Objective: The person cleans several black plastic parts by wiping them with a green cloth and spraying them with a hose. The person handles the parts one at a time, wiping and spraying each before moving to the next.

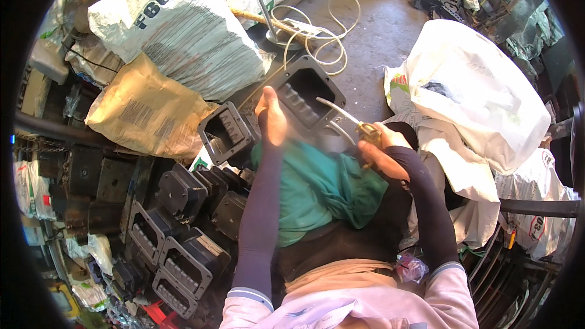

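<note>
My left hand grips the left side of a black open-fronted plastic housing, thumb up and the other fingers mostly hidden. The housing is tilted above my lap, with a row of rounded ribs inside. My right hand is closed around a hand tool with a yellowish handle and a pale, curved metal blade. The blade's tip reaches over the housing's opening. A second curved pale piece shows below it; I cannot tell whether it belongs to the tool. A green cloth lies over my lap.
Another black housing stands left of my left hand, and several more are piled at lower left. A brown paper sack and large white sack lie beyond. A white bag is at right; a coiled cable lies ahead.
</note>
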The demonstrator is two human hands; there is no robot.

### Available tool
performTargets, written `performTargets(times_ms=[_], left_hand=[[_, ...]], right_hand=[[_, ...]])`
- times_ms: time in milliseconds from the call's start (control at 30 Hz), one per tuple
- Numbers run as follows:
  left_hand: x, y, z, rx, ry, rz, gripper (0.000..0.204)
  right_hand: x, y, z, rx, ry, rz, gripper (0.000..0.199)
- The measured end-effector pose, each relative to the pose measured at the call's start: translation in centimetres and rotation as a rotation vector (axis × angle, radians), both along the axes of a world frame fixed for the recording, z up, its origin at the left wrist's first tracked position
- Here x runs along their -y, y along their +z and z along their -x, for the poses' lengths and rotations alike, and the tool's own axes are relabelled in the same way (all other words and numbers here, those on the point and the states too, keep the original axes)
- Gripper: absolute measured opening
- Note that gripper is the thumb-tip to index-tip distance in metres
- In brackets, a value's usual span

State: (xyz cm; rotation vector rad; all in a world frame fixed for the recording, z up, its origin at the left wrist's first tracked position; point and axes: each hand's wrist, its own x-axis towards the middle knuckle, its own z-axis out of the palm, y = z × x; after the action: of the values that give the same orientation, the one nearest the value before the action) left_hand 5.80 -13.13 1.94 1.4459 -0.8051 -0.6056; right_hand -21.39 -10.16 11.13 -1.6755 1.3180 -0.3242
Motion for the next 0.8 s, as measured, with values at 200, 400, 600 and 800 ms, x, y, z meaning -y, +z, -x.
performTargets(times_ms=[200, 400, 600, 800], left_hand=[[-0.4, 0.8, 1.0, -0.513, -0.322, 0.023, 0.066], [-0.6, 1.7, 0.6, -0.548, -0.368, -0.043, 0.062], [-0.6, 1.3, 0.4, -0.447, -0.325, 0.074, 0.062], [-0.4, 1.2, 0.7, -0.352, -0.319, 0.085, 0.061]], right_hand=[[1.3, -0.7, -1.6, 0.254, -0.016, -0.323, 0.039], [2.9, -0.5, -3.1, 0.329, 0.011, -0.395, 0.028], [2.7, -1.1, -1.5, 0.124, 0.115, -0.466, 0.029], [1.8, -1.2, -0.6, -0.007, 0.14, -0.491, 0.03]])
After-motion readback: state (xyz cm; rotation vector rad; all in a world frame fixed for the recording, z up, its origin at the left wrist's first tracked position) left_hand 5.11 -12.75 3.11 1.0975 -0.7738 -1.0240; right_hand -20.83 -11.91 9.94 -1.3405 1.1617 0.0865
